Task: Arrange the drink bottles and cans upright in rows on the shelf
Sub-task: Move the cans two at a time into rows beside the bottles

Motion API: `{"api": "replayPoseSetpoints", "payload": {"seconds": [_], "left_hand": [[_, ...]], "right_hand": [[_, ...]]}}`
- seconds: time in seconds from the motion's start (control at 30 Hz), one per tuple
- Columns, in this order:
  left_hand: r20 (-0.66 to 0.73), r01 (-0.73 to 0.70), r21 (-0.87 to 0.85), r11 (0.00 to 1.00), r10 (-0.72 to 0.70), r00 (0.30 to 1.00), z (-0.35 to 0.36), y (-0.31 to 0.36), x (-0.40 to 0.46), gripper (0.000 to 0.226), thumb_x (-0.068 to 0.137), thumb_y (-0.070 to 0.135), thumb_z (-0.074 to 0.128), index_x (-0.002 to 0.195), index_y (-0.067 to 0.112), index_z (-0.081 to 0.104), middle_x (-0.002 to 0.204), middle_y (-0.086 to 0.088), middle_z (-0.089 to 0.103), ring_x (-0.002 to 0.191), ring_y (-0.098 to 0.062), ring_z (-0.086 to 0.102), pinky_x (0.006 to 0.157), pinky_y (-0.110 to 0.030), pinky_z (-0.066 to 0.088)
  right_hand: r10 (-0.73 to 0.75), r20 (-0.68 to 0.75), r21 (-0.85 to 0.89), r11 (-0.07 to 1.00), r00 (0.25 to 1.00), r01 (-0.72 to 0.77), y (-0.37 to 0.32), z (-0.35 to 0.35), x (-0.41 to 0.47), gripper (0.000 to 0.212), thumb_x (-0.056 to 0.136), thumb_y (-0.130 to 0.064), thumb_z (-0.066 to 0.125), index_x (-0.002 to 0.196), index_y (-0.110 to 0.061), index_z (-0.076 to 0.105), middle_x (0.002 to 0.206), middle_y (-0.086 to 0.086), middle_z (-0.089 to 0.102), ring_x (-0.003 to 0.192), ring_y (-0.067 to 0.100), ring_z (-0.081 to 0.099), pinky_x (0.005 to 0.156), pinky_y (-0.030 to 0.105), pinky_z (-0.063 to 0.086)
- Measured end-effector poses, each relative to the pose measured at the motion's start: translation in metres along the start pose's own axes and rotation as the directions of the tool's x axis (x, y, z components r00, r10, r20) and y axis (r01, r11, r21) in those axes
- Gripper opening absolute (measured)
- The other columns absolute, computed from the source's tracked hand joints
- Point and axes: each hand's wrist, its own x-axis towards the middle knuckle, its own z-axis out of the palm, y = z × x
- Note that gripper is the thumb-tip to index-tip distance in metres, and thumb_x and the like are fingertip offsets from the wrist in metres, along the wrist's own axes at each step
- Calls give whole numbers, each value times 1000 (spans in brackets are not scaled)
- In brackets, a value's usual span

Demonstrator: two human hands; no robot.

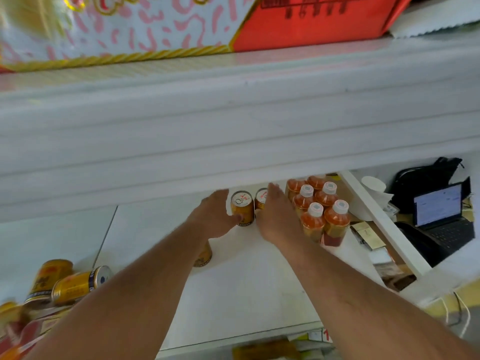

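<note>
Two gold cans stand upright at the back of the white shelf (259,289): one can (242,207) between my hands, and a second can (260,199) half hidden behind my right hand (276,216). My left hand (215,215) is flat and open, its fingers touching the first can's left side. My right hand is open too, fingers stretched beside the second can. Another gold can (204,255) stands under my left wrist. Several orange bottles with white caps (320,211) stand in rows to the right.
Gold cans (70,284) lie on their sides at the shelf's left, over red packaging. The upper shelf's thick white edge (233,131) overhangs closely. Boxes sit on top of it. Right of the shelf's side wall (384,224) are a laptop (444,219) and a black bag.
</note>
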Motion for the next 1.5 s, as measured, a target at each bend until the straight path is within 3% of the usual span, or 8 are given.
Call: {"api": "replayPoseSetpoints", "payload": {"seconds": [0.13, 0.27, 0.4, 0.57, 0.67, 0.9, 1.3, 1.5], "left_hand": [[2, -7, 275, 961, 7, 1000, -3, -7, -24, 82, 90, 61, 49, 156, 27, 13, 164, 1, 9, 148, -23, 17, 115, -46, 24], [-8, -9, 331, 943, 12, 1000, -6, -9, -55, 81, 90, 61, 46, 156, 26, 14, 164, -1, 9, 148, -24, 17, 115, -47, 24], [-35, 44, 313, 949, -35, 999, -7, -6, -94, 79, 92, 60, 46, 156, 28, 12, 164, 3, 8, 148, -23, 16, 114, -45, 24], [-116, 97, 352, 931, -59, 992, -1, -1, -143, 75, 87, 61, 45, 151, 26, 27, 158, 1, 27, 140, -24, 35, 107, -44, 36], [-101, 93, 244, 965, -70, 992, 10, -1, -179, 64, 88, 55, 52, 143, 24, 39, 145, 1, 44, 127, -25, 47, 99, -38, 43], [-78, 127, 278, 952, -110, 991, 30, -16, -229, 79, 87, 60, 47, 154, 26, 22, 161, 2, 22, 143, -25, 29, 109, -47, 33], [-95, 89, 259, 962, -67, 993, 16, -81, -275, 81, 87, 60, 46, 155, 24, 20, 161, 1, 23, 144, -25, 27, 110, -46, 33], [-59, 55, 253, 966, -42, 997, 7, -122, -289, 82, 87, 61, 45, 156, 24, 17, 162, 0, 19, 144, -25, 26, 112, -45, 32]], "right_hand": [[-198, 110, -211, 953, 974, 217, -11, -7, -26, 59, 98, -39, 57, 148, -13, 38, 153, 11, 42, 141, 31, 40, 108, 44, 43], [-214, 292, -338, 888, 932, 310, -15, -17, -47, 66, 101, -47, 49, 155, -13, 31, 164, 8, 29, 150, 30, 28, 114, 46, 35], [-196, 371, -363, 869, 908, 336, -21, -26, -70, 71, 102, -51, 46, 160, -17, 21, 169, 4, 13, 154, 27, 17, 118, 46, 28], [-202, 378, -327, 884, 904, 335, -21, -31, -100, 72, 100, -53, 49, 159, -19, 24, 168, 3, 21, 150, 29, 29, 115, 46, 37], [-220, 390, -306, 885, 894, 352, -18, -31, -123, 71, 100, -54, 49, 157, -18, 28, 165, 4, 28, 146, 29, 35, 110, 45, 41], [-228, 424, -298, 879, 877, 373, -19, -25, -172, 72, 100, -54, 48, 158, -17, 26, 166, 4, 24, 148, 30, 31, 114, 46, 36], [-168, 399, -303, 904, 902, 302, -60, 3, -225, 76, 100, -55, 47, 160, -16, 21, 168, 5, 19, 150, 29, 28, 116, 45, 34], [-119, 359, -292, 928, 926, 232, -88, 21, -249, 75, 99, -54, 49, 158, -16, 24, 165, 6, 26, 147, 29, 33, 114, 44, 36]]}}
